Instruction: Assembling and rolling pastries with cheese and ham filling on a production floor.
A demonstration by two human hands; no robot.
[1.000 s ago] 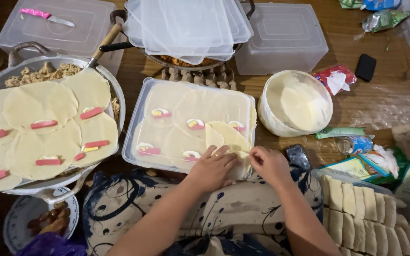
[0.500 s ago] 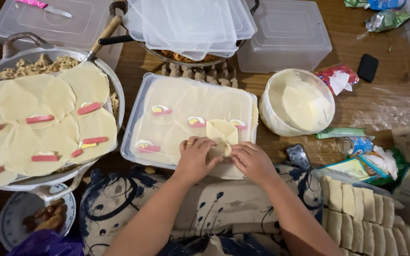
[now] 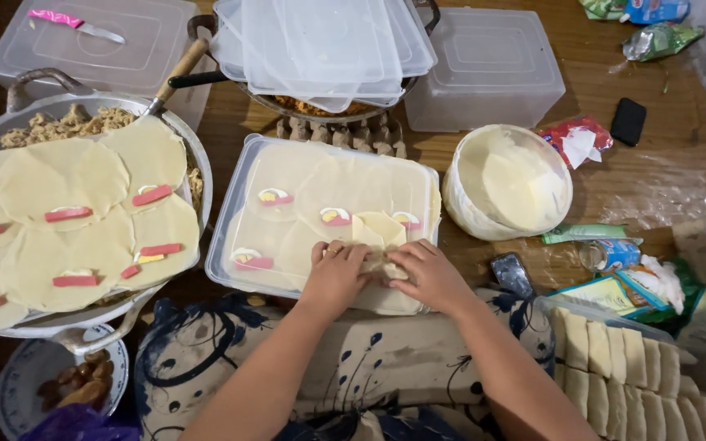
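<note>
My left hand [image 3: 337,276] and my right hand [image 3: 428,273] press side by side on a pale round wrapper [image 3: 379,231] that is partly folded over its filling. It lies at the near right corner of a clear plastic tray lid [image 3: 230,214] covered with several wrappers. Three other wrappers there carry a sausage strip and egg slice [image 3: 335,216]. Both hands' fingers curl over the folded dough and hide the filling.
A big metal basin [image 3: 198,175] on the left holds more topped wrappers over shredded filling. A white bowl of stacked wrappers [image 3: 507,181] stands to the right. Finished rolls [image 3: 614,355] fill a box at lower right. Clear containers and lids [image 3: 320,41] sit behind.
The wrapper's sides have been folded inward and both hands have drawn together over it, rolling it away from me.
</note>
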